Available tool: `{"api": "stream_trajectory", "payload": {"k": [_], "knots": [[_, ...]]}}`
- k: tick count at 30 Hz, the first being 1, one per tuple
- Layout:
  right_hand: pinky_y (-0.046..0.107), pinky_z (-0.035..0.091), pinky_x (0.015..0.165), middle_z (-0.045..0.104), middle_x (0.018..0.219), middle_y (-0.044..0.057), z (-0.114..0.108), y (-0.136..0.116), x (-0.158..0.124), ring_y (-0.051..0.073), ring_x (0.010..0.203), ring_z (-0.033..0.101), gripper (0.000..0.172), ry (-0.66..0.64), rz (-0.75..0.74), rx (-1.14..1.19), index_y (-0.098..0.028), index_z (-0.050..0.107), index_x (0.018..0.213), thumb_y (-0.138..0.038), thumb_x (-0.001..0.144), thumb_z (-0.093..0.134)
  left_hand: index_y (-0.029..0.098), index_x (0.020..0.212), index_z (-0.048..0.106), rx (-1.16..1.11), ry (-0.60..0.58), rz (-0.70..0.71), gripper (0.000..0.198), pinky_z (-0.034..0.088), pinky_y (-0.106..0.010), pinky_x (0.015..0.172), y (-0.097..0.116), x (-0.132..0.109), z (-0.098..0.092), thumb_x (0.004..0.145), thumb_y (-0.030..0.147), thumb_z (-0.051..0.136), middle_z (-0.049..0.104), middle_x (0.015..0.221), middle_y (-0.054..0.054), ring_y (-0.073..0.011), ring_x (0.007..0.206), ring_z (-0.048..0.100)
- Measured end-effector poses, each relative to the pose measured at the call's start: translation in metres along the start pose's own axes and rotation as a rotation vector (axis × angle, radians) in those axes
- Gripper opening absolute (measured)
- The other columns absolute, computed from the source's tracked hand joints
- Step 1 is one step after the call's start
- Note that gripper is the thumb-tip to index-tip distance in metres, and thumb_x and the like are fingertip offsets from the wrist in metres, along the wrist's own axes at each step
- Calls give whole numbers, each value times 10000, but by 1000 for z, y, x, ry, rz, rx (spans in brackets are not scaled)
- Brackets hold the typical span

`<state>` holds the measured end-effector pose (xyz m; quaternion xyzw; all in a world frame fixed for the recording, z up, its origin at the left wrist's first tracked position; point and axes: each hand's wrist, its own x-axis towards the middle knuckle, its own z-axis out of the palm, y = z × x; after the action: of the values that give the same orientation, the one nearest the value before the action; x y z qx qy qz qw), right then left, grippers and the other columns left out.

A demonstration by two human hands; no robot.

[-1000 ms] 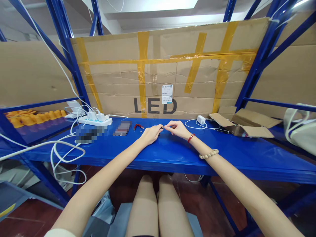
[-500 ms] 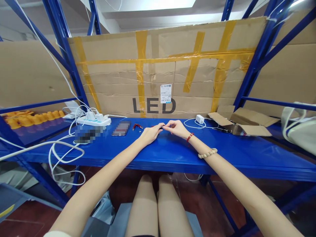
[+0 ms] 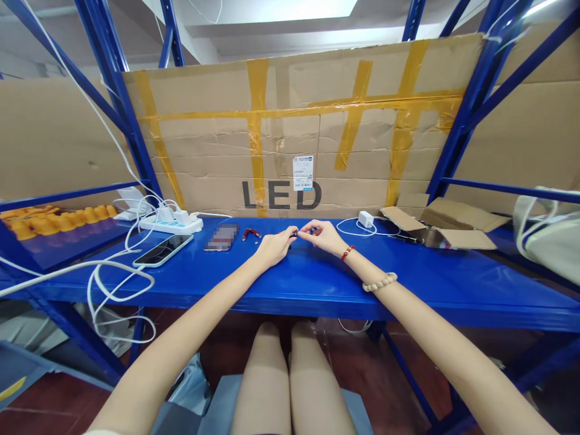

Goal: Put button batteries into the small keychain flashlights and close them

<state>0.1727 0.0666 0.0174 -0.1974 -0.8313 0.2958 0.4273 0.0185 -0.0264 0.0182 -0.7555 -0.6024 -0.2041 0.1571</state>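
My left hand (image 3: 276,249) rests on the blue shelf (image 3: 317,284), its fingers closed on a small dark object (image 3: 294,234) too tiny to make out. Close against it on the right, my right hand (image 3: 324,234) has thumb and forefinger pinched together at that object's edge; whatever lies between those fingertips is hidden. Left of my hands lies a small red item (image 3: 251,232) with metal parts, with tiny pieces near it. Farther left are a dark phone (image 3: 221,237) and a light-cased phone (image 3: 164,250).
A white power strip (image 3: 171,225) with tangled cables stands at the left. A white charger (image 3: 365,219) with its cable and an open cardboard box (image 3: 464,237) are to the right. A large cardboard sheet (image 3: 203,151) stands behind the shelf.
My hands stay together at nearly the same spot; the right fingers have shifted very slightly. The view has moved a little.
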Motion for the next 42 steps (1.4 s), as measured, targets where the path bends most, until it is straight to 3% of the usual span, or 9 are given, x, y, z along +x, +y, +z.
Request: {"api": "stream_trajectory", "payload": {"k": [3,13,27,42], "knots": [[202,350,384,607,787,51,-1,1,1,36,395,435,403,20,-31,2,-136,682,867,-480,660,649,212,1176,409,-6,-8,-10,271,460,-225,646,0,0,-1,929,281,320,665,1009,-38,-185,894,645],[215,351,409,584,835,41,-6,4,4,6,382,393,306,-4,-90,22,-181,734,781,-439,619,701,229,1139,421,-45,-9,38,243,454,-228,625,-2,-3,-2,934,260,295,664,978,-9,-181,869,648],[218,400,386,576,791,41,-4,0,1,38,419,466,382,-86,-9,162,-142,672,613,-513,544,723,205,1128,445,-40,-23,107,253,468,-257,647,-5,-3,2,929,270,302,661,978,-50,-202,828,649],[187,362,347,587,810,45,-4,-6,-1,28,422,459,359,-139,88,252,-115,624,617,-451,553,734,223,1135,443,-51,-31,116,250,478,-264,714,-7,-2,6,931,272,307,641,1047,-50,-195,900,637]]}}
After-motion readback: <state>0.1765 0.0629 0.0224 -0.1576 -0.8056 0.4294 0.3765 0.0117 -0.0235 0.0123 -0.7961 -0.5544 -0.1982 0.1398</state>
